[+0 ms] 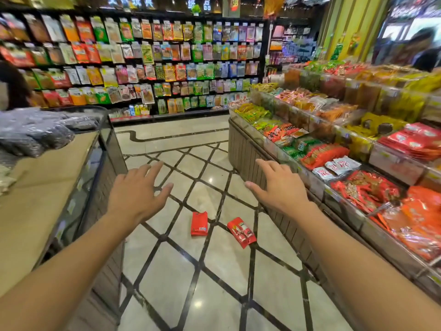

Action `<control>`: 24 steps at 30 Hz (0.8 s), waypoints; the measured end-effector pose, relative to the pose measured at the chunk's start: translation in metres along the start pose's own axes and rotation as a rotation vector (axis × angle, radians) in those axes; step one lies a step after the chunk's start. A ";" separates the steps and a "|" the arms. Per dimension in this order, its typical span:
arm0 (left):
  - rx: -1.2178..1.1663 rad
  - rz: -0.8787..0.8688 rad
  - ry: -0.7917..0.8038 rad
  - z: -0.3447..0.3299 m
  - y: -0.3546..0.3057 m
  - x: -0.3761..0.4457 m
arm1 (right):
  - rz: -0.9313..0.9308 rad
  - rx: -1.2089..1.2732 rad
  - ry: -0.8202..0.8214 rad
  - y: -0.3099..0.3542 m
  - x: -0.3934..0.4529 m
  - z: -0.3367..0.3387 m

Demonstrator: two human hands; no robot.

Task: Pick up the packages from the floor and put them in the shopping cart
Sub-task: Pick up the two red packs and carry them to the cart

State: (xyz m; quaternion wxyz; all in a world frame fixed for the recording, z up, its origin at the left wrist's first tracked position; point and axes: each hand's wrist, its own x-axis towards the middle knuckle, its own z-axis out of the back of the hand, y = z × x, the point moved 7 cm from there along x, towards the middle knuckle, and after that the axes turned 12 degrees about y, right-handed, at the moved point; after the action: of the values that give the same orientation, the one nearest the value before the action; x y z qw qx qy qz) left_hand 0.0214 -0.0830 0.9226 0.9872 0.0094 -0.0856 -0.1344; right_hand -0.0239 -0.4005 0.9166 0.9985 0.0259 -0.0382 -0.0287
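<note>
Two red snack packages lie flat on the tiled floor in the aisle: a plain red package (pixel 199 224) on the left and a red package with white print (pixel 241 232) just right of it, slightly apart. My left hand (pixel 136 192) is stretched forward above the floor, fingers spread, holding nothing. My right hand (pixel 278 185) is also out in front with fingers apart and holds nothing. Both hands hover well above the packages, which show between my forearms. No shopping cart is in view.
A display counter (pixel 59 187) with grey bagged goods stands at the left. A tiered snack stand (pixel 248 149) lines the right side. A wall of hanging snack bags (pixel 152 63) closes the aisle's far end. A person (pixel 14 87) is at the far left.
</note>
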 end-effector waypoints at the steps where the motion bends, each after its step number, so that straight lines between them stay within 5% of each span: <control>1: -0.009 -0.008 0.006 -0.011 0.004 0.023 | -0.004 0.008 0.003 -0.001 0.022 -0.008; 12: -0.052 -0.059 0.085 -0.096 0.042 0.282 | -0.101 0.023 0.045 -0.024 0.245 -0.062; 24: -0.077 -0.097 0.272 -0.225 0.015 0.473 | -0.140 0.064 0.198 -0.087 0.424 -0.170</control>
State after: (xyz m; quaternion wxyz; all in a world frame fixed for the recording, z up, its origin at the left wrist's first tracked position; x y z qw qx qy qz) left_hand 0.5130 -0.1954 0.7799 0.9817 -0.0061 0.0547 -0.1825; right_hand 0.4068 -0.5043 0.7745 0.9916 0.0629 0.0617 -0.0944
